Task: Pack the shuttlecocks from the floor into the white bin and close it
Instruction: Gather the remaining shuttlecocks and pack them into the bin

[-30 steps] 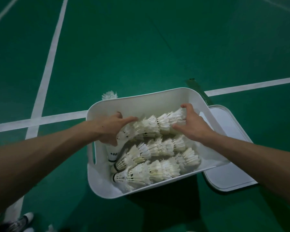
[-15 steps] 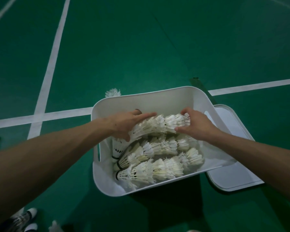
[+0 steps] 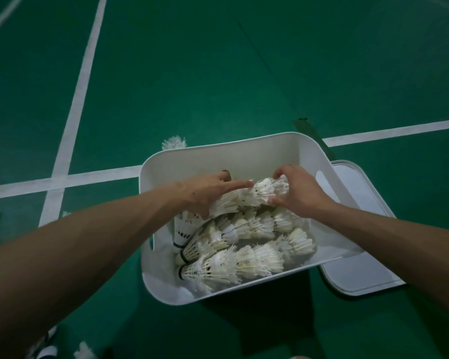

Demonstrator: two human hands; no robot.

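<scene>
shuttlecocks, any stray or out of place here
Yes. One shuttlecock lies on the green floor just behind the white bin's far left corner, outside it. Another white feathered shape at the bottom edge looks like a second stray. The stacks lie inside.

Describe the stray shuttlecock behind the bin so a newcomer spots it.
Find the white bin on the green floor. Just beyond its far left corner a lone shuttlecock pokes up. Unlike the stacked ones inside, it lies outside the rim.
</scene>
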